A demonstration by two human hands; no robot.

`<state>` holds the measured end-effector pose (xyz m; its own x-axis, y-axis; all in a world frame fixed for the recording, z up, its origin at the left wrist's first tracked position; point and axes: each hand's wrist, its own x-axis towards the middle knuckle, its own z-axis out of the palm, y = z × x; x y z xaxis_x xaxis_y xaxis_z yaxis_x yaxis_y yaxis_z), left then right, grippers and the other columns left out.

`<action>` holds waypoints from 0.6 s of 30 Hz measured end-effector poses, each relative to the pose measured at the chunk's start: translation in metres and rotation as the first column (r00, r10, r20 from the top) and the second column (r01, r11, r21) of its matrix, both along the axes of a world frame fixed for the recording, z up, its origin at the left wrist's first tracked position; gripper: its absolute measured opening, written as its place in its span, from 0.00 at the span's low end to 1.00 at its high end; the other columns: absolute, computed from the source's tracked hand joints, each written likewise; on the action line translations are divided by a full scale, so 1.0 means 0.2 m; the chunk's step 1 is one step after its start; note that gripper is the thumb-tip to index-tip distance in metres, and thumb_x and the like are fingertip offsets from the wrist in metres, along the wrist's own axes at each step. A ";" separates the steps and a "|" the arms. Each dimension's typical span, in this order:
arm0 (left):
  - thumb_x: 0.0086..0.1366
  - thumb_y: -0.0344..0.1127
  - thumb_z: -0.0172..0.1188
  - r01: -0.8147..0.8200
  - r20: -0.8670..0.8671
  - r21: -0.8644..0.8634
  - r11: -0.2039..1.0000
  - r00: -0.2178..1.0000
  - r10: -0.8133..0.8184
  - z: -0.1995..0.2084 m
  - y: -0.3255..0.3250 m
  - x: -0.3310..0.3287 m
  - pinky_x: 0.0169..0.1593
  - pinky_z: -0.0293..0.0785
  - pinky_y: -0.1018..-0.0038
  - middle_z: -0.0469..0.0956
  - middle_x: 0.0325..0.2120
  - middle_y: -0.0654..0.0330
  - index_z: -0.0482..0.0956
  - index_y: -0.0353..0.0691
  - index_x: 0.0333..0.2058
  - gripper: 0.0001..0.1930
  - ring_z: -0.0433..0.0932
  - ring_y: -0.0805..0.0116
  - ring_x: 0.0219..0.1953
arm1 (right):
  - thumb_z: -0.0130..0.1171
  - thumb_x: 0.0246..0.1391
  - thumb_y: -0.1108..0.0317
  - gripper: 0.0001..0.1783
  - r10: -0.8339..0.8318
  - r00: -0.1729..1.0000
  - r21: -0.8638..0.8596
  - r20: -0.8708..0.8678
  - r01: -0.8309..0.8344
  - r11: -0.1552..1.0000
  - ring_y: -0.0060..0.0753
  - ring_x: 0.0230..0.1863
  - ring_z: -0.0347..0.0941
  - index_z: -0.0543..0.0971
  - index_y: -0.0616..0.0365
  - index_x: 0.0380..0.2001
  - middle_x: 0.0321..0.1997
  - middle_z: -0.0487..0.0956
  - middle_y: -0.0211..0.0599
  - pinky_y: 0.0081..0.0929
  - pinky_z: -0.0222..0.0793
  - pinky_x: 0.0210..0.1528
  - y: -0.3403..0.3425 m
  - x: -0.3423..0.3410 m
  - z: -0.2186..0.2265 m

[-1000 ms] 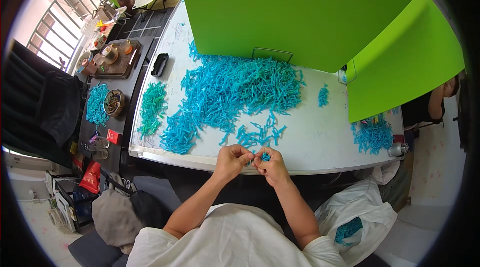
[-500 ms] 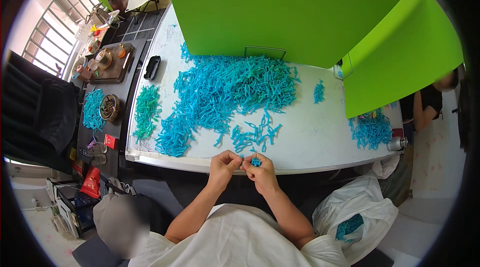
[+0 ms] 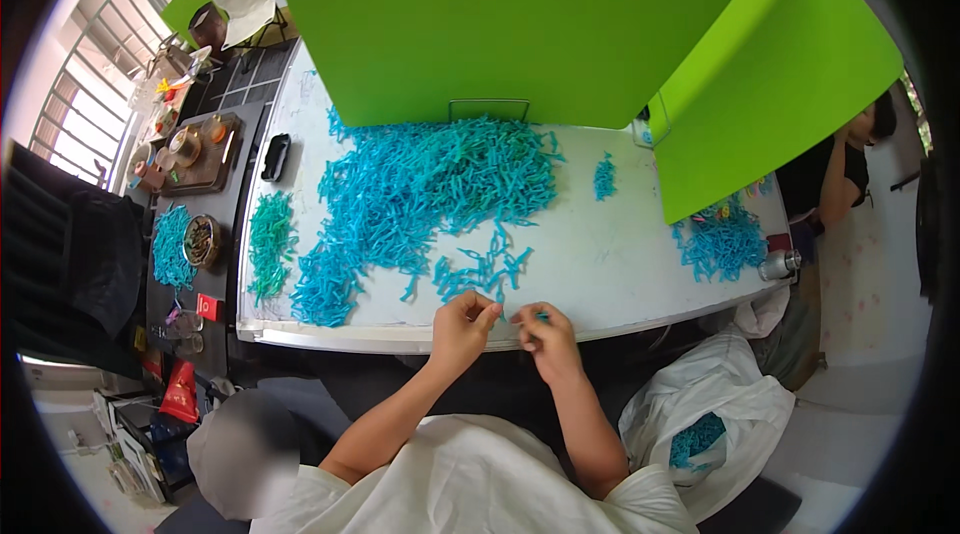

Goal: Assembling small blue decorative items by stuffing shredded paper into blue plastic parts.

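My left hand (image 3: 463, 334) is at the table's near edge, thumb and forefinger pinched together; anything between them is too small to make out. To its right, a small gap away, my right hand (image 3: 551, 342) has its fingers curled, with a bit of small blue plastic pieces (image 3: 541, 315) showing among them. Just beyond both hands lies a loose scatter of the same slim blue pieces (image 3: 483, 269). Behind that spreads a large heap (image 3: 400, 179) of blue and blue-green pieces.
Green upright panels (image 3: 520, 24) stand across the back and right of the white table (image 3: 600, 274). Smaller piles (image 3: 270, 244) lie left and right. A white bag (image 3: 740, 384) with blue pieces stands lower right. Another person's arm (image 3: 838, 189) shows at right; a person in a cap (image 3: 240, 444) sits lower left.
My hands, touching before, are now apart, the right one further right. Fewer blue pieces show in the right hand. The whole view has shifted, so the table appears further left.
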<state>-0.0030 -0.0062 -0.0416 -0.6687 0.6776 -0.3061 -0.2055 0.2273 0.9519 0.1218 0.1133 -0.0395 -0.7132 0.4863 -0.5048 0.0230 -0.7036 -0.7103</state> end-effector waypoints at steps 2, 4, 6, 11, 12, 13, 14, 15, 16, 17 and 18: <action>0.61 0.31 0.65 -0.031 -0.396 -0.079 0.996 0.918 -0.003 0.08 0.10 0.04 0.28 0.72 0.70 0.79 0.20 0.55 0.78 0.34 0.30 0.07 0.79 0.67 0.23 | 0.53 0.66 0.59 0.15 -0.215 0.976 -0.136 -0.025 0.210 0.968 0.24 0.24 0.68 0.75 0.60 0.33 0.31 0.76 0.39 0.19 0.60 0.22 0.11 0.13 -0.07; 0.59 0.32 0.66 0.015 -0.428 -0.122 0.992 0.902 -0.066 0.09 0.21 0.08 0.29 0.73 0.67 0.79 0.21 0.52 0.79 0.34 0.30 0.08 0.79 0.61 0.23 | 0.52 0.67 0.57 0.16 -0.325 0.945 -0.226 -0.043 0.308 0.924 0.26 0.24 0.69 0.75 0.59 0.35 0.30 0.76 0.39 0.19 0.61 0.23 0.18 0.21 0.00; 0.57 0.34 0.67 0.070 -0.480 -0.139 0.988 0.868 -0.129 0.06 0.34 0.16 0.30 0.73 0.61 0.80 0.23 0.47 0.79 0.34 0.29 0.09 0.80 0.50 0.26 | 0.51 0.67 0.57 0.15 -0.351 0.935 -0.234 -0.050 0.330 0.914 0.25 0.24 0.69 0.75 0.59 0.35 0.30 0.76 0.39 0.18 0.61 0.23 0.23 0.27 0.02; 0.56 0.34 0.66 0.096 -0.518 -0.024 0.995 0.850 -0.095 -0.03 0.56 0.27 0.33 0.75 0.56 0.80 0.29 0.46 0.79 0.36 0.29 0.08 0.80 0.43 0.30 | 0.50 0.67 0.59 0.13 -0.417 0.909 -0.243 0.013 0.408 0.880 0.24 0.24 0.67 0.74 0.58 0.35 0.30 0.74 0.35 0.17 0.60 0.22 0.24 0.28 0.05; 0.57 0.32 0.66 0.100 -0.532 0.022 0.995 0.844 -0.073 0.01 0.54 0.28 0.33 0.75 0.57 0.80 0.30 0.46 0.80 0.35 0.29 0.07 0.79 0.44 0.31 | 0.51 0.67 0.59 0.13 -0.408 0.913 -0.233 -0.008 0.395 0.889 0.25 0.24 0.67 0.74 0.57 0.35 0.30 0.74 0.35 0.17 0.61 0.22 0.23 0.29 0.04; 0.57 0.30 0.65 0.101 -0.546 0.068 0.993 0.836 -0.047 0.04 0.52 0.27 0.34 0.74 0.58 0.79 0.30 0.46 0.80 0.34 0.30 0.06 0.79 0.44 0.31 | 0.51 0.67 0.59 0.13 -0.409 0.912 -0.235 -0.009 0.396 0.888 0.25 0.24 0.67 0.74 0.57 0.35 0.30 0.74 0.35 0.17 0.61 0.22 0.23 0.29 0.04; 0.56 0.28 0.65 0.101 -0.572 0.027 0.994 0.818 -0.068 0.01 0.44 0.24 0.34 0.74 0.60 0.79 0.32 0.49 0.80 0.36 0.30 0.04 0.79 0.45 0.32 | 0.51 0.67 0.59 0.13 -0.387 0.922 -0.230 -0.002 0.376 0.898 0.25 0.24 0.67 0.74 0.57 0.34 0.30 0.74 0.35 0.17 0.61 0.22 0.22 0.29 0.05; 0.56 0.28 0.66 0.079 -0.624 -0.048 0.996 0.776 -0.092 0.04 0.35 0.20 0.34 0.74 0.60 0.78 0.31 0.50 0.80 0.38 0.30 0.04 0.79 0.46 0.32 | 0.51 0.67 0.58 0.13 -0.373 0.928 -0.226 0.007 0.365 0.903 0.25 0.24 0.68 0.74 0.57 0.34 0.30 0.74 0.34 0.17 0.61 0.23 0.20 0.29 0.06; 0.55 0.27 0.66 0.046 -0.674 -0.124 0.991 0.729 -0.118 0.06 0.24 0.15 0.34 0.74 0.60 0.78 0.31 0.52 0.80 0.39 0.30 0.04 0.79 0.47 0.31 | 0.52 0.66 0.57 0.15 -0.357 0.934 -0.184 0.022 0.355 0.917 0.26 0.24 0.69 0.74 0.56 0.31 0.28 0.74 0.34 0.18 0.63 0.23 0.17 0.27 0.08; 0.53 0.27 0.67 -0.025 -0.745 -0.132 0.991 0.662 -0.083 0.02 0.14 0.08 0.34 0.74 0.60 0.76 0.30 0.54 0.80 0.41 0.30 0.06 0.79 0.50 0.32 | 0.52 0.66 0.57 0.15 -0.360 0.933 -0.181 0.029 0.359 0.916 0.26 0.24 0.69 0.74 0.56 0.31 0.28 0.74 0.34 0.18 0.63 0.23 0.15 0.23 0.09; 0.53 0.25 0.64 -0.055 -0.754 -0.209 0.976 0.645 -0.125 0.02 0.05 0.03 0.35 0.74 0.59 0.76 0.32 0.55 0.79 0.41 0.33 0.07 0.78 0.51 0.35 | 0.53 0.66 0.56 0.16 -0.326 0.944 -0.169 0.046 0.329 0.929 0.27 0.25 0.70 0.74 0.56 0.29 0.27 0.74 0.34 0.19 0.63 0.23 0.13 0.20 0.09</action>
<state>0.0027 0.0044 -0.0375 -0.7023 0.6909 0.1715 0.5800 0.4155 0.7007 0.1618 0.1392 -0.0219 -0.5196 0.5961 -0.6120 -0.2189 -0.7853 -0.5791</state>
